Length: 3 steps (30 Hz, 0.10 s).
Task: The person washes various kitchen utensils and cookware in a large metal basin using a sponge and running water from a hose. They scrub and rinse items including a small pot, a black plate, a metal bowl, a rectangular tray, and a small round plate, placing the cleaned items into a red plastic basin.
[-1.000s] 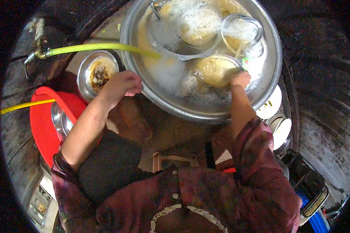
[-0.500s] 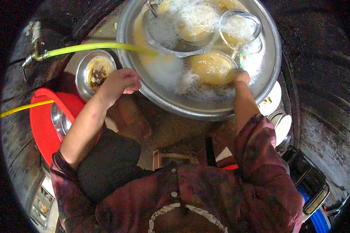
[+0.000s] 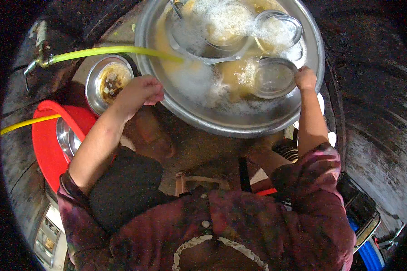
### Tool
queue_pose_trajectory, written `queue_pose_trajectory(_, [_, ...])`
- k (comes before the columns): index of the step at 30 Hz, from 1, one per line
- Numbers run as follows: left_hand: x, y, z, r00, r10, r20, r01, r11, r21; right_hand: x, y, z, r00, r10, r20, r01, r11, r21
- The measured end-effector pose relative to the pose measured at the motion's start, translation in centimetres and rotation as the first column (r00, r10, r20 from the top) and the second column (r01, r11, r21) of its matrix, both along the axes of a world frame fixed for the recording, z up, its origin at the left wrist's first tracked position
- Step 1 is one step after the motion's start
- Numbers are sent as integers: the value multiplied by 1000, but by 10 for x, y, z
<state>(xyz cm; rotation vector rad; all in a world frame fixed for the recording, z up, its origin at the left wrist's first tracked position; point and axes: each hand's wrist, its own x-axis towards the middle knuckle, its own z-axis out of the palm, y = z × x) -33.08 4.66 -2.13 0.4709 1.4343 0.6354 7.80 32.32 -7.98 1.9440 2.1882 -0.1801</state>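
A wide steel basin [image 3: 221, 124] holds yellowish soapy water and several steel bowls. My right hand [image 3: 305, 77] grips the rim of one steel bowl [image 3: 272, 77] at the basin's near right side; the bowl is tilted up out of the foam. My left hand [image 3: 139, 92] rests against the basin's outer left rim with its fingers curled and nothing visible in them. A steel ladle [image 3: 199, 56] lies across the water, and another bowl [image 3: 280, 25] sits at the far right.
A green hose [image 3: 108, 50] runs from a tap [image 3: 38, 58] into the basin. A dirty steel bowl [image 3: 109, 81] stands to the left of it. A red tub [image 3: 47, 140] with steel dishes and a yellow hose [image 3: 29, 122] lie further left. White plates [image 3: 322, 105] lie right of the basin.
My right hand has shifted right along the basin and tipped its bowl up, so the yellowish water in it is gone. My left hand has barely moved.
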Motion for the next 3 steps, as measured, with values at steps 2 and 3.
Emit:
queue_pose_trajectory(2, [1,1,-3,1000,-18,22,17,999,27,-17,-1,35,1000,22,15,-23,999,38])
queue_pose_trajectory(3, [1,0,-2,1000,-16,22,16,999,28,-24,-2,49,1000,24,-1,-24,998,61])
